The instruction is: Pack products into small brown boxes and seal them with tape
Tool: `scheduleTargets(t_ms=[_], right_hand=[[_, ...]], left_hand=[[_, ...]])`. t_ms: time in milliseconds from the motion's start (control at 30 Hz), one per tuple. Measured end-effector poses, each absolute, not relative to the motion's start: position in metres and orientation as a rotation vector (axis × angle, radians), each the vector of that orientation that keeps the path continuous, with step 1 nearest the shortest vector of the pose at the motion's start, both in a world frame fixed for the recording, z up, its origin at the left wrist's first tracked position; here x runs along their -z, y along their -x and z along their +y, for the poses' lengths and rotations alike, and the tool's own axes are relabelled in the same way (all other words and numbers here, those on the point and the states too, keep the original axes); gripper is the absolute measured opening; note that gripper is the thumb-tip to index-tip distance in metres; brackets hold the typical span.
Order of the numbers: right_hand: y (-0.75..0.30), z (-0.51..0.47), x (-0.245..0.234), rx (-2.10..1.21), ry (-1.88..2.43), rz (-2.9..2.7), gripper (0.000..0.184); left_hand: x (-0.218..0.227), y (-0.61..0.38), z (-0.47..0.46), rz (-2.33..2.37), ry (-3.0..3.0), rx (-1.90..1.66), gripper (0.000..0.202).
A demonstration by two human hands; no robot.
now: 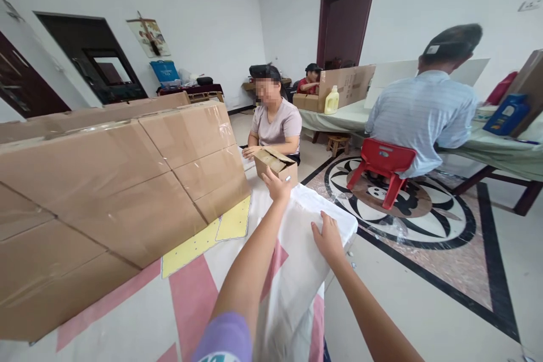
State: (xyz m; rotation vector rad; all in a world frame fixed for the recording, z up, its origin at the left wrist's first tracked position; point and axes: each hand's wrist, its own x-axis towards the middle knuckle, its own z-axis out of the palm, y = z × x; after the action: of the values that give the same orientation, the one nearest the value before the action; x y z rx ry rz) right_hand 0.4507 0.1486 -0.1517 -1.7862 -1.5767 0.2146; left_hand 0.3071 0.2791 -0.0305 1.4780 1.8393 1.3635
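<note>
A small brown cardboard box [276,165] stands near the far end of the cloth-covered table [288,277], its top flaps partly raised with a dark gap. My left hand [278,185] reaches to the near side of this box, fingers apart and touching it. A small whitish spot shows beside the thumb, too small to name. My right hand [329,237] is open, fingers spread, over the white covering [331,212] at the table's right edge; nothing is in it.
Stacked taped cartons [127,192] form a wall on the left, with yellow sheets [231,226] at their foot. A person [275,124] sits across the table. Another sits on a red chair [384,161] at right, by a table with a yellow bottle [332,100] and blue bottle [508,114].
</note>
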Motion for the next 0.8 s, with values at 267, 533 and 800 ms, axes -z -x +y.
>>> scheduleTargets(t_ms=[267,533,800], right_hand=[[-0.458,0.142,0.137,-0.198,1.726,-1.58,0.032],[-0.283,0.127,0.068,-0.024,1.214,-1.707,0.039],[0.113,0.013,0.072,-0.899,0.099,-2.224,0.021]], left_hand=[[0.048,-0.087,0.091,1.644,-1.704,-1.433,0.024],[0.092,0.246,-0.103,2.595,-1.174,-1.539,0.03],[0.109,0.389,-0.145,2.727,-0.602,-1.871,0.054]])
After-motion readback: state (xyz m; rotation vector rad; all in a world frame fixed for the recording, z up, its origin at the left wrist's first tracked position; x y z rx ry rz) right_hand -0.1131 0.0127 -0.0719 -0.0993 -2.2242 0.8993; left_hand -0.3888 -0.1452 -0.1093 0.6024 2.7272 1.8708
